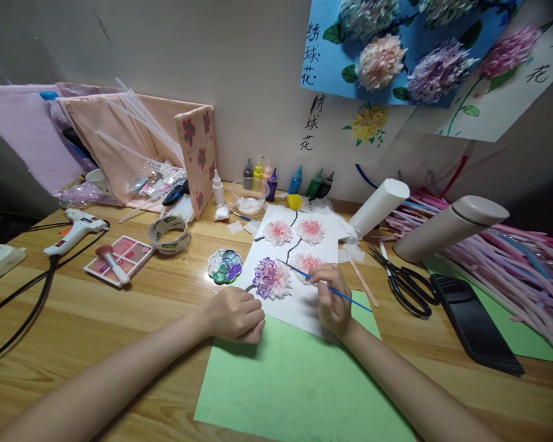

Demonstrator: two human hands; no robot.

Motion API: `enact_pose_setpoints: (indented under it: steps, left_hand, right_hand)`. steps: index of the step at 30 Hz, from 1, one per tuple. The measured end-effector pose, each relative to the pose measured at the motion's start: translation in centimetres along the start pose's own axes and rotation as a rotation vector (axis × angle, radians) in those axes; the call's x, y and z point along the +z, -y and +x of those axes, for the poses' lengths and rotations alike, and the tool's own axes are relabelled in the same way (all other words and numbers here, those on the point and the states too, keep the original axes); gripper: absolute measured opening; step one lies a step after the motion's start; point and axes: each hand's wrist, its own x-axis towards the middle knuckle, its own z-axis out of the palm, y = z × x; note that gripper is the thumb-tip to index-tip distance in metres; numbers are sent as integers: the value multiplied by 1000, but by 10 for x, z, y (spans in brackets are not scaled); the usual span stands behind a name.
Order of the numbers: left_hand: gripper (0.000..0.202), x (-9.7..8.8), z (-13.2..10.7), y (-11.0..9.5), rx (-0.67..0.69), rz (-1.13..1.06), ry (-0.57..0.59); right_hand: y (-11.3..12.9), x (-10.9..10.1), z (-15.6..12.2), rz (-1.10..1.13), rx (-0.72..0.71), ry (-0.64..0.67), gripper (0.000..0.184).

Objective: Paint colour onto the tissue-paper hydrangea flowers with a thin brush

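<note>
My right hand [334, 301] pinches a thin blue paintbrush [338, 293], its tip just above the partly purple paper flower [271, 279]. That flower is pink and white on its right side. Several fluffy flowers stand on a white sheet with painted dark stems [291, 314]; a pink flower [279, 232] is at the upper left. My left hand [236, 314] rests as a loose fist at the sheet's lower left edge, with nothing visible in it. Close above it lies a flower-shaped paint palette [225, 266] with purple and green paint. Green paper [299, 380] lies under the white sheet.
Paint bottles [295, 180] and a clear bowl [250, 195] stand along the wall. At left are a glue gun [76, 230], a tape roll [169, 234] and a makeup palette [138, 255]. Scissors [408, 285], a phone [474, 322] and two tilted-looking bottles [447, 230] are at right.
</note>
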Motion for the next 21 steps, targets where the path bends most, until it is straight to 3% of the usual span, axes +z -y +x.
enact_pose_setpoints:
  steps: [6,13,19,21]
  left_hand:
    - [21,1,-2,-1,15,10,-17]
    - [20,3,-2,-1,33,61,-36]
    - [19,8,-4,0,54,63,-99]
    - [19,10,-6,0,67,91,-21]
  right_hand:
    - [16,8,0,32,-91,141,22]
    - [44,47,27,-29,-105,243,17]
    - [45,65,30,-67,-82,278,15]
    - [44,65,26,-61,-81,280,16]
